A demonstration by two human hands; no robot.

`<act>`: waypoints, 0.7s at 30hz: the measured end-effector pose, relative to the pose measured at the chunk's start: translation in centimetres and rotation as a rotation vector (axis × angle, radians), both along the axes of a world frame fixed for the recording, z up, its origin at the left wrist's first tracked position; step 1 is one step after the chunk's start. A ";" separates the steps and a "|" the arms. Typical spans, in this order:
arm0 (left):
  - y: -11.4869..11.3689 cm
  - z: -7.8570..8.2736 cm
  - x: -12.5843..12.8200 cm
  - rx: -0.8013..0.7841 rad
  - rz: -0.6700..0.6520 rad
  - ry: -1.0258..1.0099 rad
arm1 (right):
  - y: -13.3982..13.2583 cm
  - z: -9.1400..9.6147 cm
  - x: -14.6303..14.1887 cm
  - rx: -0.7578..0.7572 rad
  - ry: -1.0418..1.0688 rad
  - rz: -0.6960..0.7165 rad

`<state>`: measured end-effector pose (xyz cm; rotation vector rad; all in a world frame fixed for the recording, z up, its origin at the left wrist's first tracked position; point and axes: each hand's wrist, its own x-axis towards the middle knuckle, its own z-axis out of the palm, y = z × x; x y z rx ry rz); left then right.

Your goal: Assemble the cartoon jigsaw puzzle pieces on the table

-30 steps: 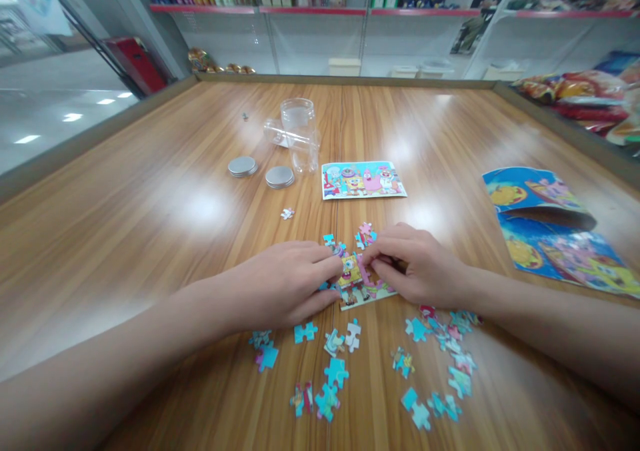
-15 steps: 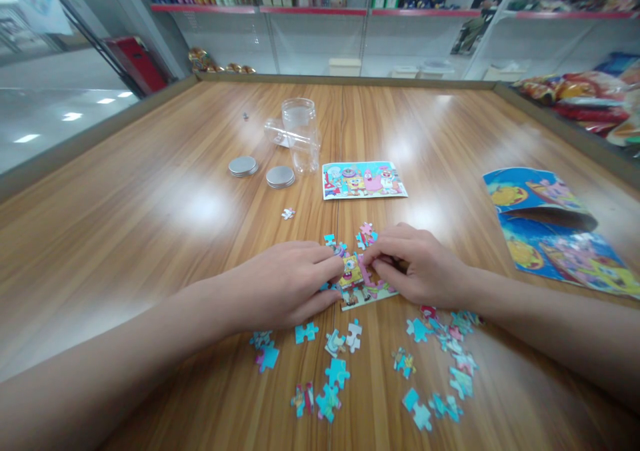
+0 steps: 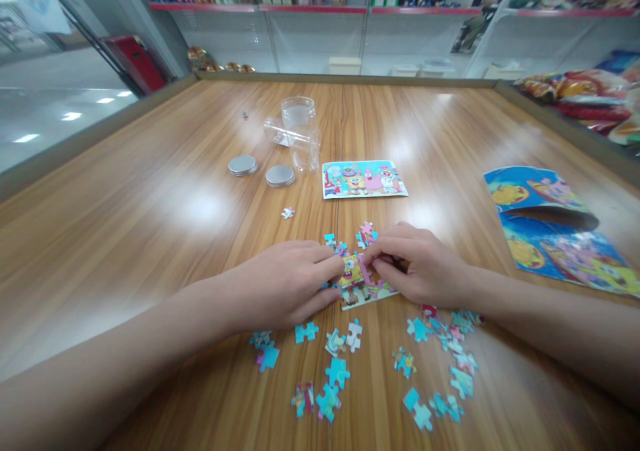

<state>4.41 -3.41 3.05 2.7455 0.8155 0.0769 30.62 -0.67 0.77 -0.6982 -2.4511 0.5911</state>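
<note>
A partly joined cartoon jigsaw (image 3: pixel 356 279) lies on the wooden table (image 3: pixel 150 198) between my hands. My left hand (image 3: pixel 280 284) rests beside it, fingers together, fingertips pressed on its left edge. From the right, my right hand (image 3: pixel 425 268) pinches a small puzzle piece at the jigsaw's top edge; the piece itself is mostly hidden by the fingers. Several loose puzzle pieces (image 3: pixel 336 373) are scattered in front of my hands, and more loose pieces (image 3: pixel 453 351) lie under my right wrist. A few joined pieces (image 3: pixel 366 233) sit just beyond my fingers.
A printed reference picture (image 3: pixel 363 179) lies beyond the jigsaw. Two clear jars (image 3: pixel 299 134), one upright and one lying down, and two metal lids (image 3: pixel 261 170) stand at the back. A colourful bag (image 3: pixel 550 228) lies at right. One stray piece (image 3: pixel 287 213) sits alone.
</note>
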 end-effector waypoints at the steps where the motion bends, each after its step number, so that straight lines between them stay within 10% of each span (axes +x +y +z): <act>1: 0.0 0.0 0.0 0.003 0.000 0.000 | 0.0 0.0 0.0 -0.001 -0.001 0.000; 21: -0.1 -0.4 0.1 0.034 -0.003 -0.028 | 0.1 0.1 -0.1 -0.009 -0.022 -0.004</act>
